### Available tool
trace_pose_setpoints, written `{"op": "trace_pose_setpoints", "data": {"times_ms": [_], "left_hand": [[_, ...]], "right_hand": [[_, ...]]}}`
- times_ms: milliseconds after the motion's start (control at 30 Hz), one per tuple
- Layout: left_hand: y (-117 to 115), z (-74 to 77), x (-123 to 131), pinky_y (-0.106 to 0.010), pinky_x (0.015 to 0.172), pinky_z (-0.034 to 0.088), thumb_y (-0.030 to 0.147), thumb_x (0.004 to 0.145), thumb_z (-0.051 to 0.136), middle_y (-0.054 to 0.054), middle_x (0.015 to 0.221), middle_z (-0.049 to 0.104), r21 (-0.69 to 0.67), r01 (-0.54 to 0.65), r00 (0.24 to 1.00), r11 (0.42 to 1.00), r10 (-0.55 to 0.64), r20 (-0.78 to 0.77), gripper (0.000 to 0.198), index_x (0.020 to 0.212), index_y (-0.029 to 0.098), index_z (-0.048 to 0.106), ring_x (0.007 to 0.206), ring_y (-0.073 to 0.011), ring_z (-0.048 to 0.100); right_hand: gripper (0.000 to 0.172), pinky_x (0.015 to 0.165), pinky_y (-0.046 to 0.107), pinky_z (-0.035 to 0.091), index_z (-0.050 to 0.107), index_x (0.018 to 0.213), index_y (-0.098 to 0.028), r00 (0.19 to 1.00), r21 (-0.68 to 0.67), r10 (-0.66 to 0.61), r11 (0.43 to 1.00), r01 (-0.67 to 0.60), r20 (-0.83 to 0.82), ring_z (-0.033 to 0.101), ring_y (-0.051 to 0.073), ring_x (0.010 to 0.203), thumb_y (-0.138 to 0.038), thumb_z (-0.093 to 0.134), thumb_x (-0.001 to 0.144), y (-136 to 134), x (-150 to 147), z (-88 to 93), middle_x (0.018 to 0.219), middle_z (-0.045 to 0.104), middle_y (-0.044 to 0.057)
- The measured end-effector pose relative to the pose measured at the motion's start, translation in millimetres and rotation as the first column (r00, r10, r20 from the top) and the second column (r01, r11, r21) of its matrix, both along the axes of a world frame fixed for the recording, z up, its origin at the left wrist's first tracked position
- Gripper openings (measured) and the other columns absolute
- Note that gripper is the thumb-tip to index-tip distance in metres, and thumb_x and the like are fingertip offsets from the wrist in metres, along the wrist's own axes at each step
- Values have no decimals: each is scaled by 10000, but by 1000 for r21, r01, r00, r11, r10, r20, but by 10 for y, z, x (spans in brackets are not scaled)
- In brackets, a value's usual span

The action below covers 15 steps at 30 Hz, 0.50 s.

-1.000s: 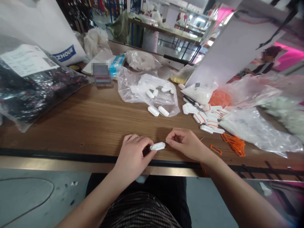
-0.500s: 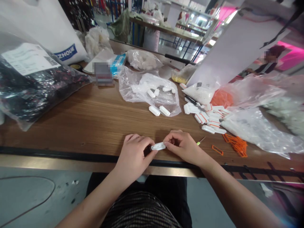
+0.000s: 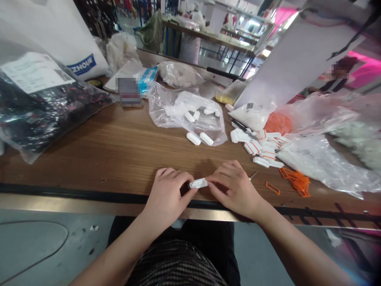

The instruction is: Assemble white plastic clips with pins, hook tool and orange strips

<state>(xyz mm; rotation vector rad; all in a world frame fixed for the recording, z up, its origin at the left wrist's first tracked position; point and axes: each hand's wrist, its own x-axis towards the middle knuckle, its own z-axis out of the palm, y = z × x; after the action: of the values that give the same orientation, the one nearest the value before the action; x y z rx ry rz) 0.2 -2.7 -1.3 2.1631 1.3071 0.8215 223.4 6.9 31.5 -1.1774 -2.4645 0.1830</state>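
Observation:
A small white oblong plastic case [image 3: 198, 183] with a row of dark marks on its face is held just above the table's front edge. My left hand [image 3: 168, 190] pinches its left end between thumb and index finger. At the other end, the thumb and fingertips of my right hand [image 3: 235, 188] close on the case, with the remaining fingers loosely curled. A thin pointed tool [image 3: 253, 175] lies partly hidden behind my right hand. To the right are a loose orange frame [image 3: 272, 188] and a heap of orange frames [image 3: 297, 182].
Two white cases [image 3: 200, 138] lie before an open plastic bag [image 3: 162, 111] holding more. White pieces with orange trim [image 3: 263, 147] are piled at right, beside clear bags [image 3: 327, 163]. A large bag of dark material [image 3: 38, 115] stands left. Another person [image 3: 339, 77] is at far right.
My right hand has shifted slightly right and its fingers have straightened a little, covering more of the pointed tool. My left hand and the white case have hardly moved.

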Motion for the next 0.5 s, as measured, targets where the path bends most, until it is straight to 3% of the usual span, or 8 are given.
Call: {"op": "trace_pose_setpoints", "data": {"times_ms": [200, 267, 333, 400, 500], "left_hand": [[6, 3, -2, -445, 898, 381, 274, 919, 716, 28, 861, 726, -3, 1, 1000, 1000, -1, -13, 95, 870, 239, 643, 815, -215, 617], [6, 9, -3, -443, 887, 384, 265, 916, 716, 30, 850, 723, -4, 2, 1000, 1000, -2, -17, 88, 871, 241, 644, 806, -216, 617], [4, 9, -5, -442, 882, 388, 261, 914, 717, 27, 848, 722, 1, 3, 1000, 1000, -3, -18, 82, 878, 244, 646, 813, -221, 619], [1, 0, -7, -444, 884, 390, 269, 915, 718, 24, 843, 720, 14, 2, 1000, 1000, -1, -16, 81, 885, 246, 646, 824, -228, 616], [-1, -17, -10, -446, 892, 386, 272, 917, 718, 28, 837, 715, 25, 2, 1000, 1000, -2, -14, 80, 893, 248, 645, 825, -227, 611]], "right_hand": [[256, 793, 392, 399, 756, 803, -209, 994, 55, 12, 998, -18, 106, 569, 177, 681, -213, 548, 951, -58, -80, -2, 662, 665, 22], [239, 788, 384, 417, 771, 862, -217, 999, -1, -7, 1000, 7, 33, 609, 180, 708, -231, 550, 954, -39, -9, 15, 709, 703, 26], [228, 788, 371, 449, 779, 948, -227, 991, -78, -113, 991, 107, -72, 653, 182, 749, -270, 555, 956, 6, 164, 41, 798, 750, 35], [237, 758, 352, 485, 782, 953, -220, 942, -164, -317, 941, 297, -113, 675, 191, 762, -319, 566, 941, 69, 415, 68, 860, 773, 55], [229, 698, 329, 507, 790, 867, -201, 837, -303, -546, 793, 529, 32, 684, 203, 730, -349, 615, 867, 162, 806, 80, 854, 783, 58]]}}
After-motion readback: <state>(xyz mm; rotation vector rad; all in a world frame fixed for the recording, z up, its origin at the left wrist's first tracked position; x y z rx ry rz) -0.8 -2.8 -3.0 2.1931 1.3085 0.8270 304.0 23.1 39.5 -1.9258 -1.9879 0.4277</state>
